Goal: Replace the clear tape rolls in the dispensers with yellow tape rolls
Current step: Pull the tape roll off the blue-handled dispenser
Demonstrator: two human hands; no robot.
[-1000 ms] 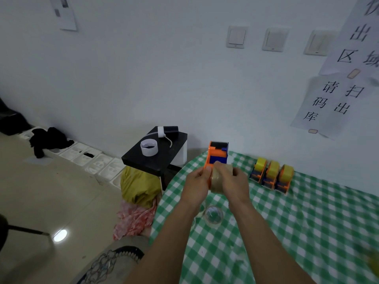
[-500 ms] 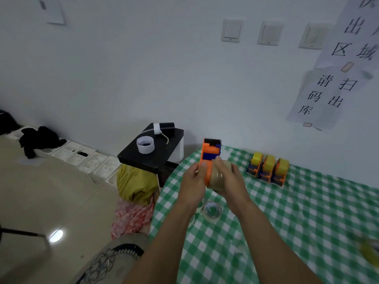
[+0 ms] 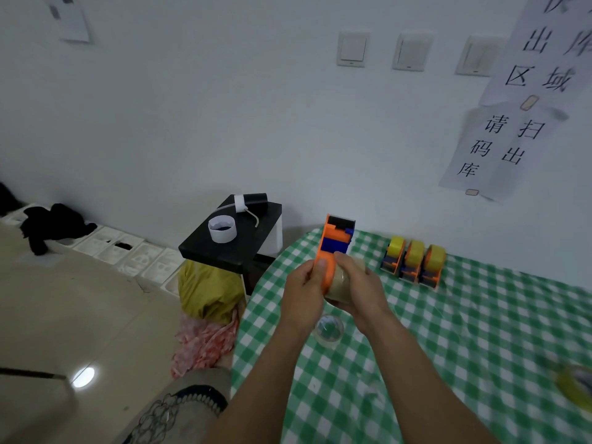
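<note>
In the head view, both hands are raised above the near edge of a table covered in a green-and-white checked cloth. The left hand grips the orange side of an orange-and-blue tape dispenser, its thumb pressed flat against the plastic. The right hand is curled around the clear tape roll, which sits at the dispenser's lower end, with the fingers wrapped over its top. Below the hands, a loose clear tape roll lies on the cloth. Further back on the table, three dispensers loaded with yellow tape stand side by side, near the wall. A blurred yellow tape roll lies at the right edge of the picture. Left of the table stands a black side table carrying a white ring; beneath it sit a yellow bag and a pink cloth. Three wall switches and paper signs are on the wall.
</note>
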